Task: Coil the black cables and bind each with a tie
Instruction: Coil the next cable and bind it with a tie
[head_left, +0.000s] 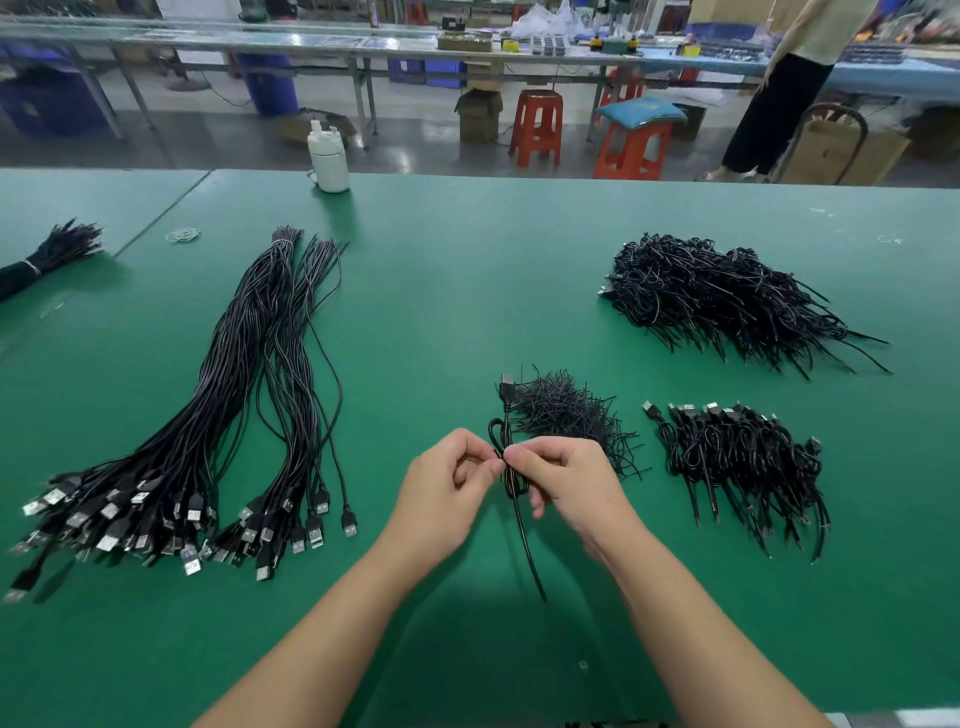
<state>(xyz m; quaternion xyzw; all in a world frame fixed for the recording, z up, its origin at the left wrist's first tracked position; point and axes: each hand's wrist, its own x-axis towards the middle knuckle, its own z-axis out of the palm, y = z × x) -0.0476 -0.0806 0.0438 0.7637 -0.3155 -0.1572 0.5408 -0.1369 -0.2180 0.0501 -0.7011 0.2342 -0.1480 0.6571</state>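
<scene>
Pinching one coiled black cable (511, 467) above the green counter (467, 291), both hands (452, 480) (569, 475) seemingly twisted its tie; bound coils (737, 457) lay right, many straight black cables (218, 415) waited left.

You've got two hands (447, 483) (566, 475) on one coiled cable (511, 467) — two bound heaps (727, 296) (743, 462), one tie pile (566, 410), upper-left one white bottle (328, 158).

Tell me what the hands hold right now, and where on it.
Both hands, left and right, pinch one coiled black cable at its middle, where the loops are gathered.
</scene>
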